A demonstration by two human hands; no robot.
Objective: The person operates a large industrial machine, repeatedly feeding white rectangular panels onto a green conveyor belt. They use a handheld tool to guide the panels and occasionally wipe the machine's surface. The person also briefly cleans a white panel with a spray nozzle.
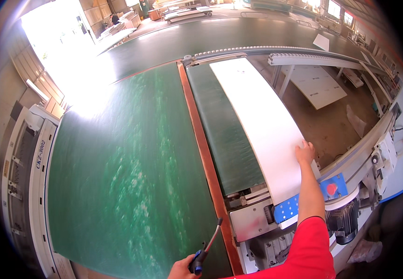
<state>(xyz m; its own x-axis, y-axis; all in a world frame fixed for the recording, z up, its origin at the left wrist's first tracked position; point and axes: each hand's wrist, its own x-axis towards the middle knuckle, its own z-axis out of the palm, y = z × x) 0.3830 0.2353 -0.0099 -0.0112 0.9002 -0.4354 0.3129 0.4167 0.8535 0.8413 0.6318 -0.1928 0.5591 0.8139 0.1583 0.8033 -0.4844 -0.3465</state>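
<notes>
My right hand (306, 152) is at the right edge of a long white board (269, 123), thumb on its top face and fingers curled at the edge. The board lies lengthwise along the narrow green conveyor belt (231, 139), its near end by a blue dotted pad (286, 209). Low in the view, my left hand (183, 269) is closed around an air blow gun (199, 262) with a blue and black body. The gun's thin nozzle points up and away, over the wide green belt (117, 162). Part of the left hand is cut off by the lower edge.
An orange-brown strip (201, 144) divides the two belts. Beyond runs another long dark-green conveyor (238, 35), bordered by a roller rail (257, 50). To the right are a motor (343, 223) and the machine frame. Another pale board (315, 86) lies lower, past the open frame.
</notes>
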